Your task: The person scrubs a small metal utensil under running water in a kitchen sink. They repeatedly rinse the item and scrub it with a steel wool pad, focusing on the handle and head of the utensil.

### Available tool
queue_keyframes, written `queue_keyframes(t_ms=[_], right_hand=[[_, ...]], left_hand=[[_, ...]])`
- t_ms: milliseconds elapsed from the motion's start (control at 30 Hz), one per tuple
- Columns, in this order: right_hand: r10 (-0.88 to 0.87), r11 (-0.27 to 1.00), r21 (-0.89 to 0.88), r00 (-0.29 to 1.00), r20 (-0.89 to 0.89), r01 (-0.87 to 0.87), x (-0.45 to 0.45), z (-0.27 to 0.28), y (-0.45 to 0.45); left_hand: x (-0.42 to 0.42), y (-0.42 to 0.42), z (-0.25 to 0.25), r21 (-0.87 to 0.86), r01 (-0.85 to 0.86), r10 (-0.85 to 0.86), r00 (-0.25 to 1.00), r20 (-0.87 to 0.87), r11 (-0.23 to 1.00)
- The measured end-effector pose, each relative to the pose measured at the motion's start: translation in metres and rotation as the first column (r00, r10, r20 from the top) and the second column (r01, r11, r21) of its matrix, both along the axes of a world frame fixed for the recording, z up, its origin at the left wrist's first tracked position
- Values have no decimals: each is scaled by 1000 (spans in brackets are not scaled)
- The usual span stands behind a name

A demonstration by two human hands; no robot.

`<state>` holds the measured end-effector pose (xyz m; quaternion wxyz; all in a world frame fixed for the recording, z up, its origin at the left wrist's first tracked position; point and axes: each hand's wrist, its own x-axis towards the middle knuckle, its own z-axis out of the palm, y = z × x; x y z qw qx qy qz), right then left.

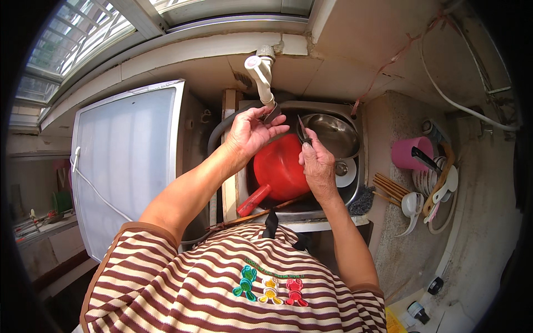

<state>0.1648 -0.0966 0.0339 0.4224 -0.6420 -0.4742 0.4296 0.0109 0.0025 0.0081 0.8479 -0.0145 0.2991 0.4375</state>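
Observation:
My left hand (259, 127) is raised under the spout of a white plastic tap (264, 85), with a small dark piece (272, 113) between thumb and fingers; what it is I cannot tell. My right hand (315, 160) grips a small knife (302, 126) by its dark handle, the pointed blade directed up and away. Below both hands, a red plastic dipper (280, 168) lies in the metal sink (362, 175), its handle towards me. To its right are a stainless steel bowl (333, 135) and a white dish (346, 174), partly hidden.
A grey scouring pad (361, 201) sits by the sink's right corner. Farther right are wooden chopsticks (390, 186), a pink cup (410, 152), stacked plates (420, 182) and a white ladle (412, 204). A white-framed panel (125, 145) stands at left. A dark hose curves behind my left hand.

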Motion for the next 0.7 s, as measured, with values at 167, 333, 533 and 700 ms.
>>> queue_keyframes(t_ms=[167,333,533,700], right_hand=[[126,991,-47,990,-55,-129,-19,2,47],[139,988,-69,990,-15,-139,-20,-3,58],[232,970,14,946,227,-241,-19,-11,62],[79,981,122,890,449,-149,-12,-8,63]], left_hand=[[-14,12,-11,52,21,-21,1000,-4,998],[-14,8,-19,98,60,-67,995,71,993],[-8,9,-19,253,129,-124,992,-35,959],[-2,8,-16,217,150,-102,970,-221,964]])
